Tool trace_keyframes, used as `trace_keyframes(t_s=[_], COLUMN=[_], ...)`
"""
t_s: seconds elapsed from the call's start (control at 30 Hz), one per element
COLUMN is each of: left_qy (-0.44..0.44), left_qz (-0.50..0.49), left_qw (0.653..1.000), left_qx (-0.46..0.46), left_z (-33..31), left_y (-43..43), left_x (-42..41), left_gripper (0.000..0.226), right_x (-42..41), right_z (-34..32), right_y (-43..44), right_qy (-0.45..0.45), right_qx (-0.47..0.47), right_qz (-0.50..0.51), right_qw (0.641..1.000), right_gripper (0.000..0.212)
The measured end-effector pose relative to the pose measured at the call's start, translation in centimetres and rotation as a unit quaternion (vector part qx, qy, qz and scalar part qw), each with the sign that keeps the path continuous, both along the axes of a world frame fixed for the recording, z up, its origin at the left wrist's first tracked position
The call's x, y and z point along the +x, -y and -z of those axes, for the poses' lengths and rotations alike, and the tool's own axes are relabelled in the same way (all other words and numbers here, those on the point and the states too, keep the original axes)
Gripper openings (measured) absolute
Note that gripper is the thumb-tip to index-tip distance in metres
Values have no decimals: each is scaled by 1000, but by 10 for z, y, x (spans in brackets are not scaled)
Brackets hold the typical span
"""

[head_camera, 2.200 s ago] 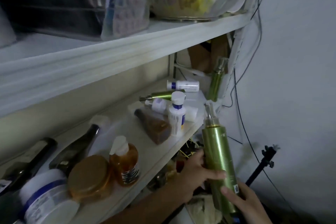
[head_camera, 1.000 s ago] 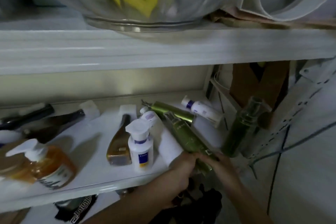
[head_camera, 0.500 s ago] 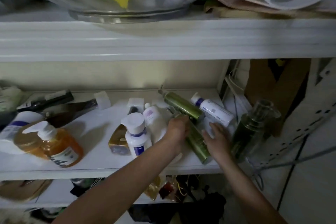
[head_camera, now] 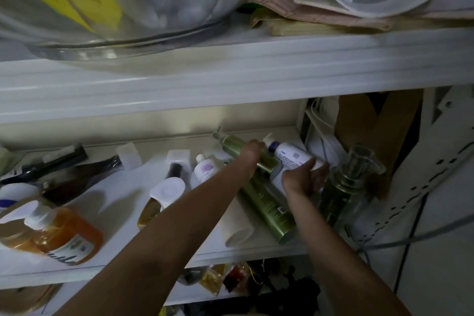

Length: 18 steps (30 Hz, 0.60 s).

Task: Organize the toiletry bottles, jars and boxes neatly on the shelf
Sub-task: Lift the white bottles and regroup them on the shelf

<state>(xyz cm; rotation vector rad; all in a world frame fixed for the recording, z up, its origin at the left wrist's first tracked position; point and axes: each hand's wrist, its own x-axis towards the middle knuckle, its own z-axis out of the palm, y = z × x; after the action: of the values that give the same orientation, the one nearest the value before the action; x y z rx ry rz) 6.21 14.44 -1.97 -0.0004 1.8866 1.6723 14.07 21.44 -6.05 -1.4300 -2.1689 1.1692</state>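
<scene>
Left hand (head_camera: pixel 252 155) grasps rear green pump bottle (head_camera: pixel 232 143); right hand (head_camera: pixel 304 178) at white bottle (head_camera: pixel 289 155), grip unclear (blur). Advise: stand each upright.

left hand (head_camera: pixel 252 155) fingertips hidden behind green bottle (head_camera: pixel 232 144), orange soap bottle (head_camera: pixel 65 237) blurred

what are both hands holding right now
Left hand: grips the rear green bottle.
Right hand: at the white bottle, blurred; grip cannot be told.
</scene>
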Motion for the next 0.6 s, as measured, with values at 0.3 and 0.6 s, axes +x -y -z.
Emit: trace_keyframes(t_s=[0.3,0.6], left_qy=[-81,-89], left_qz=[101,174], left_qw=[983,964], left_qx=[-130,-180], left_z=[5,14], left_y=[-15,-22], left_x=[-28,-37], left_gripper=[56,70], right_x=[8,4], right_z=[5,25], right_y=[-8,-5], right_qy=[-32,-141], right_qx=[3,-54], right_qz=[39,100], right_qw=[999,984], right_gripper=[73,69])
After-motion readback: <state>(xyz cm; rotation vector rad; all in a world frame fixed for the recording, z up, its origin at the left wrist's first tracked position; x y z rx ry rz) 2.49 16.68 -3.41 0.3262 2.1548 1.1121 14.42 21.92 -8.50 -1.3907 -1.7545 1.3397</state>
